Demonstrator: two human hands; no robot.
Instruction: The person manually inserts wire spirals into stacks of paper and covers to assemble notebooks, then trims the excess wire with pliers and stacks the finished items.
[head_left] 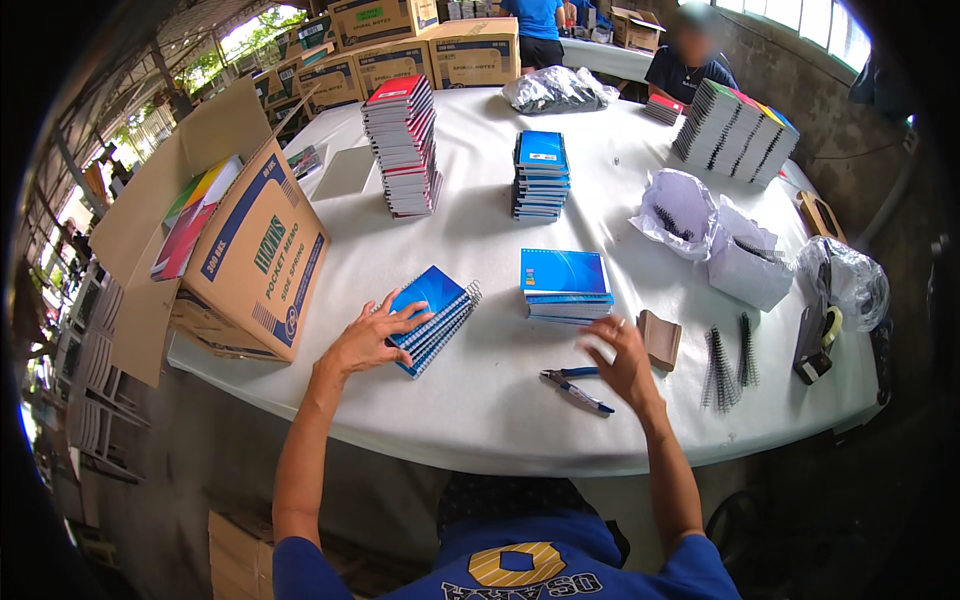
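A small fanned stack of blue spiral notebooks (pixel 427 292) lies near the front of the table, left of middle. My left hand (pixel 372 338) grips its left side, the fingers over the top cover and the thumb at the near end. My right hand (pixel 622 358) hovers with bent, parted fingers and nothing visible in it. Below it lie pliers (pixel 578 390) with dark blue handles, one handle partly behind the hand. Just beyond is a second stack of blue notebooks (pixel 563 275), with no wire coil visible along its far edge.
An open carton (pixel 255 250) of notebooks stands left. Tall red (pixel 398 145) and blue stacks (pixel 541 175) rise farther back. Wire coils (pixel 720 370), a small cardboard tray (pixel 660 340), paper-lined boxes (pixel 750 265) and a tape dispenser (pixel 815 345) lie right. A person (pixel 690 65) sits across.
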